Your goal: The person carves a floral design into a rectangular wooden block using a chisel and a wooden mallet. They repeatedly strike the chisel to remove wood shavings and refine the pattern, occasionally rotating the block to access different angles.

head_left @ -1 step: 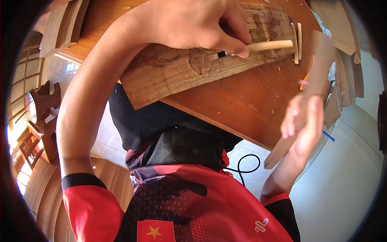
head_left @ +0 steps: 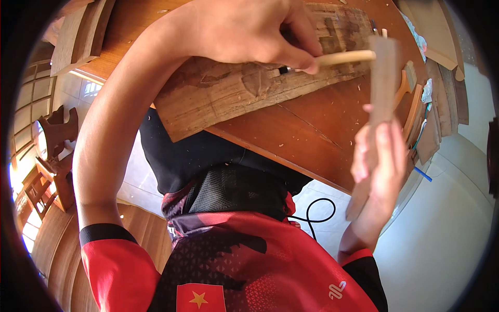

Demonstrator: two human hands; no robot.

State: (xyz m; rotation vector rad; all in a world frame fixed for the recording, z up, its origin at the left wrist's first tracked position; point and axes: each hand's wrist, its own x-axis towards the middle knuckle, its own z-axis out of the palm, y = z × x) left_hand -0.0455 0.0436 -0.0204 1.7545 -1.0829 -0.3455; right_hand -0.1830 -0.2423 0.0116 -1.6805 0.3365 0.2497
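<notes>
1. From where I stand, the cutting looks part-done: the rough, weathered brown wooden board [head_left: 208, 112] bears uneven, darker hollowed patches toward its far side and a scored outline near its middle. A few pale chips lie on the polished orange-brown wooden table [head_left: 322, 130].
2. What is left, I judge, is a fair amount – the strip along the board's near edge looks mostly uncut, though some marks could be plain weathering.
3. The slim chisel with a pale, round wooden handle [head_left: 345, 57] and a short dark blade sits low over the board, between its middle and its right end. The blade points left; the butt points right. Its long axis runs nearly crosswise before the person, rising slightly rightward, roughly along the board's length.
4. The left hand [head_left: 244, 34] has thumb and fingers pinched together on the chisel, close to the blade. Whether the tip bites the wood, I cannot tell.
5. The right hand [head_left: 382, 158] wraps its fingers round a flat brown wooden stick [head_left: 383, 78], blurred, standing upright past the table's near edge. Its upper part meets the chisel's butt in my view – actual contact is unclear.
6. The board's near left corner juts beyond the table's near edge, over the person's lap.
</notes>
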